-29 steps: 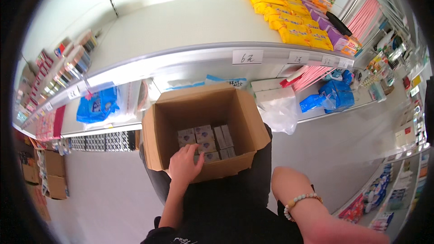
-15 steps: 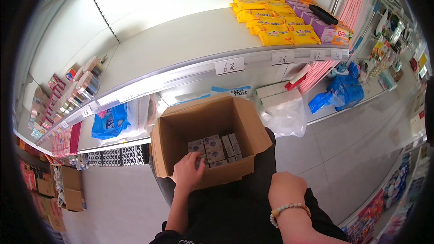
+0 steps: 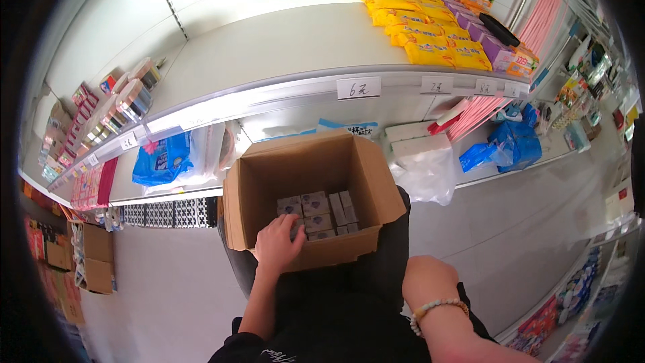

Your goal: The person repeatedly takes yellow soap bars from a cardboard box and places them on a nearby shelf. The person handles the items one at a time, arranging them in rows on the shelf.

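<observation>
An open cardboard box [image 3: 349,251] sits on a dark seat-like surface in front of me. Small white-and-grey cartons [image 3: 317,222], several of them, lie in rows on its bottom. My left hand [image 3: 277,240] reaches over the near left wall of the box, its thumb and fingers closed around a small carton [image 3: 296,228] in the near left corner. The fingers partly cover that carton. To the right of the box, my right hand [image 3: 431,277] hangs bent at the wrist by my leg, above a beaded bracelet. Its fingers are hidden.
A white shelf [image 3: 269,40] spans the far side, with yellow packets [image 3: 437,33] and purple boxes [image 3: 496,50] at right, and round jars [image 3: 134,97] at left. Below stand a blue bag [image 3: 164,160] and a plastic-wrapped white pack [image 3: 426,168]. Cardboard cartons [image 3: 94,255] stand on the floor, left.
The view has shifted slightly, so the shelf goods appear further right. My left hand stays at the near left corner of the box; my right hand has hardly moved.
</observation>
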Available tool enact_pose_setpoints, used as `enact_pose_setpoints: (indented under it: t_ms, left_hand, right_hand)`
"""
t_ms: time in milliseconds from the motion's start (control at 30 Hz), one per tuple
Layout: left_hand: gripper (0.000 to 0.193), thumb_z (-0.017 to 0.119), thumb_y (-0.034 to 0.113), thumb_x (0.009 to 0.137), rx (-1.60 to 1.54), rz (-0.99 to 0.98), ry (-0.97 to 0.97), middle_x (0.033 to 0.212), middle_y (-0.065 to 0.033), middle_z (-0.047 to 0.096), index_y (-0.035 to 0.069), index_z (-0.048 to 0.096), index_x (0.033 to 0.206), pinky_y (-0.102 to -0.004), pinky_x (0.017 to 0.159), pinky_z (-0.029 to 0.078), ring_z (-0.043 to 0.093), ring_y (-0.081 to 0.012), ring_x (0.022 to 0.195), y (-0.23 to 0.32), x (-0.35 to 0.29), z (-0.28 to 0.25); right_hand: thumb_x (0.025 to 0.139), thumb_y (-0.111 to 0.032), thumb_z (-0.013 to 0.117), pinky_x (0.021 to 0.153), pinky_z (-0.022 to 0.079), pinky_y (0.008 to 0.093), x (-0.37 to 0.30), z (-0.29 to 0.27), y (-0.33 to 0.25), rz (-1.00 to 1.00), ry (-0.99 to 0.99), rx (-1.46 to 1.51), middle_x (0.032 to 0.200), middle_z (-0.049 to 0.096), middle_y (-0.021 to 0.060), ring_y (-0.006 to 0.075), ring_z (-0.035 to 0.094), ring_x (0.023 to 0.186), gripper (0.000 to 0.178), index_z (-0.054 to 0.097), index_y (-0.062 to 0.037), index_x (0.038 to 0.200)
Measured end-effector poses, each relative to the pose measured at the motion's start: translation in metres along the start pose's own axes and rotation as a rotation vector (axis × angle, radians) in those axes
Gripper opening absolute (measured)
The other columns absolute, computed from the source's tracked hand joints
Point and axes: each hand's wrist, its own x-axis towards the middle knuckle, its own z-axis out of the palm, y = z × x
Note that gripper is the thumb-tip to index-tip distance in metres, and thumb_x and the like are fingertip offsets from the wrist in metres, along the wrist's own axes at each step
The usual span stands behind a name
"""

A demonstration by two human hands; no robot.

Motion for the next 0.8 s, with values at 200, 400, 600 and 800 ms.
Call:
enact_pose_setpoints:
  t_ms: [200, 400, 600, 800]
  left_hand:
    - [0.023, 0.066, 0.023, 0.089, -0.032, -0.01, -0.002, 0.094, -0.0105, 0.069, 0.006, 0.066, 0.104, -0.0414, 0.072, 0.055, 0.068, -0.0313, 0.084, -0.005, -0.001, 0.0]
    - [0.022, 0.066, 0.024, 0.088, -0.028, 0.049, 0.04, 0.088, -0.0092, 0.065, 0.006, 0.064, 0.1, -0.0415, 0.07, 0.055, 0.067, -0.0288, 0.084, -0.006, -0.003, 0.001]
    - [0.022, 0.067, 0.023, 0.088, -0.075, 0.098, 0.102, 0.086, -0.0088, 0.064, 0.006, 0.063, 0.1, -0.0409, 0.07, 0.055, 0.066, -0.0284, 0.082, -0.008, -0.003, 0.002]
    - [0.022, 0.067, 0.023, 0.087, -0.075, 0.127, 0.134, 0.087, -0.0085, 0.063, 0.006, 0.061, 0.1, -0.0401, 0.069, 0.054, 0.066, -0.028, 0.082, -0.016, -0.005, 0.008]
  right_hand:
    - [0.096, -0.01, 0.06, 0.108, 0.041, 0.0404, -0.056, -0.043, 0.134, 0.73, -0.477, -0.425, 0.134, 0.059, 0.012, 0.0249, 0.054, 0.125, 0.034, 0.059, -0.0013, 0.129]
    - [0.089, -0.02, 0.07, 0.102, 0.046, 0.0361, -0.104, -0.135, 0.292, 0.785, -1.214, -0.899, 0.124, 0.066, 0.0159, 0.0278, 0.062, 0.117, 0.038, 0.065, -0.0032, 0.123]
    - [0.079, -0.031, 0.08, 0.098, 0.048, 0.0362, -0.085, -0.145, 0.355, 1.118, -1.63, -0.699, 0.123, 0.066, 0.0182, 0.0281, 0.063, 0.114, 0.061, 0.062, -0.0041, 0.131]
    - [0.071, -0.031, 0.085, 0.091, 0.049, 0.0353, -0.065, -0.084, 0.338, 0.851, -2.146, -1.063, 0.111, 0.069, 0.017, 0.0305, 0.063, 0.104, 0.047, 0.072, -0.0003, 0.104]
